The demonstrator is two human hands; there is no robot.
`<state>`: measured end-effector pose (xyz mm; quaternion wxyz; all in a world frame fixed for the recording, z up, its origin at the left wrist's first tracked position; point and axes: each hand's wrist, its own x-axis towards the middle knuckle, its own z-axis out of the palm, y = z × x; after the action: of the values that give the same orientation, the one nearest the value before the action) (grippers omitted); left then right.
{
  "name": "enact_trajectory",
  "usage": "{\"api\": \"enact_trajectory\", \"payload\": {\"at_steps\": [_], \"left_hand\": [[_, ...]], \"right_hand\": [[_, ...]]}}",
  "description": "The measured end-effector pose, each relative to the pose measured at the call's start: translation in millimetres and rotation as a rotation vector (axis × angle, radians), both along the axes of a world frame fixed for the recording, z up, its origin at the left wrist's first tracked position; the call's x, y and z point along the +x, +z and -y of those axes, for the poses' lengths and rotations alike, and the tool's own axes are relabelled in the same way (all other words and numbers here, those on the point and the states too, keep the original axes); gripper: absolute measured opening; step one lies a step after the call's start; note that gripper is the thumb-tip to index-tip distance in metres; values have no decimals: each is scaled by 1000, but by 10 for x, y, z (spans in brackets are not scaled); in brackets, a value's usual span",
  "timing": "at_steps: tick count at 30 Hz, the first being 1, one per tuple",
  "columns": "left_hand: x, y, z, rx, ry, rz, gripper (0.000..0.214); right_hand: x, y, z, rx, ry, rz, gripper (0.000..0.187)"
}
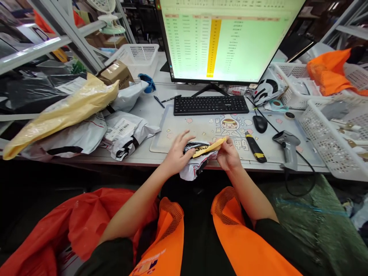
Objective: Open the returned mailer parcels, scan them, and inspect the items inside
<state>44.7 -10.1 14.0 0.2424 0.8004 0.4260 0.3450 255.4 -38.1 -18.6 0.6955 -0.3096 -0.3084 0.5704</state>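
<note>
At the front edge of the desk I hold a crumpled white plastic mailing bag (189,173) with dark and red print. A yellow wrapper (211,147) with black marks lies across its top, and I cannot tell whether it is inside the bag or on it. My left hand (178,153) grips the bag's left side, thumb over the top and fingers partly stretched. With fingertips closed, my right hand (229,155) pinches the yellow wrapper's right end. The underside of the bag is hidden.
White parcels (123,132) and a long yellow padded envelope (66,111) are piled at left. Behind the desk mat stand a keyboard (211,105) and monitor (227,42). A mouse (260,124), box cutter (255,147), barcode scanner (288,147) and white basket (330,142) are at right.
</note>
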Motion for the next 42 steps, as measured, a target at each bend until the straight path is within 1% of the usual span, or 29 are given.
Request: {"api": "enact_trajectory", "payload": {"at_steps": [2, 3, 4, 5, 6, 8, 9, 10, 11, 12, 13, 14, 15, 17, 19, 21, 25, 28, 29, 31, 33, 37, 40, 42], "left_hand": [[25, 3, -65, -113, -40, 90, 44], [45, -5, -96, -155, -31, 116, 41], [70, -13, -121, -174, -12, 127, 38], [100, -16, -139, -170, 1, 123, 36], [133, -10, -147, -151, 4, 107, 34], [201, 32, -141, -99, -1, 56, 33], [232, 63, -131, -73, -6, 29, 33], [257, 95, -121, -53, -13, 9, 33], [271, 120, -113, -45, -23, 4, 33], [273, 133, -112, -50, -37, 21, 34], [261, 129, -116, -71, -63, 60, 36], [238, 107, -127, -110, -101, 121, 39], [206, 67, -142, -160, -146, 199, 45], [142, -43, -174, -263, -232, 357, 64], [112, -144, -193, -325, -265, 421, 78], [130, -191, -184, -327, -201, 373, 80], [183, -155, -82, -262, 54, 236, 68], [113, -163, 58, -216, 153, 170, 60], [64, -182, 114, -198, 170, 154, 57], [-62, -236, 232, -169, 198, 132, 52], [-213, -290, 345, -158, 227, 114, 48], [-537, -380, 511, -209, 242, 97, 45], [-733, -444, 543, -293, 258, 126, 50], [-792, -471, 491, -370, 218, 140, 54]], "right_hand": [[9, 6, -141, -7, -35, 35, 42], [38, 39, -193, 32, -43, 115, 42], [81, 98, -226, 99, -47, 239, 41], [134, 182, -239, 188, -47, 411, 39], [189, 285, -234, 288, -45, 630, 37], [285, 511, -196, 453, -39, 1135, 32], [318, 609, -175, 492, -26, 1372, 27], [340, 683, -161, 499, 7, 1569, 18], [354, 726, -157, 485, 51, 1703, 11], [367, 739, -161, 466, 100, 1766, 9], [381, 726, -173, 452, 142, 1768, 12], [400, 693, -188, 443, 160, 1716, 16], [424, 651, -203, 434, 150, 1617, 17], [476, 569, -232, 405, 70, 1337, 19], [509, 524, -266, 353, -29, 1075, 20], [515, 517, -324, 325, -111, 930, 20], [532, 531, -533, 265, -269, 783, 24], [600, 513, -676, 175, -355, 612, 33], [619, 501, -698, 154, -359, 566, 36], [631, 469, -698, 132, -316, 516, 41], [599, 429, -655, 119, -257, 509, 43], [454, 328, -559, 85, -234, 548, 44], [317, 265, -541, 48, -196, 516, 45], [203, 263, -545, 20, -130, 417, 46]]}}
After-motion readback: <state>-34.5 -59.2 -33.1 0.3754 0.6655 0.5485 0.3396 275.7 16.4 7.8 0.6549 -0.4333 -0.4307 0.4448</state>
